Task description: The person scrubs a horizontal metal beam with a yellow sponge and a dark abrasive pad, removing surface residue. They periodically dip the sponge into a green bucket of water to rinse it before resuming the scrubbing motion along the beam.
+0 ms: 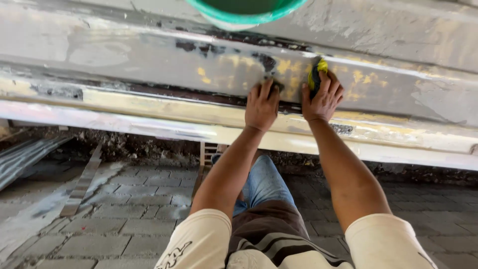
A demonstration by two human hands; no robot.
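A long grey panel [139,60] with patches of yellow filler and dark bare spots runs across the view. My left hand [262,104] lies flat on it, fingers spread, beside a dark patch. My right hand [322,97] presses a small yellow and dark pad [315,74] against the panel just to the right. A pale cream strip [149,112] runs along the panel's lower edge under both hands.
A green bucket [244,12] stands on top of the panel above my hands. Below lies a grey paved floor [124,209] with a metal strip [79,187] on the left and corrugated sheets [22,157] at far left. A wooden piece [209,152] stands under the panel.
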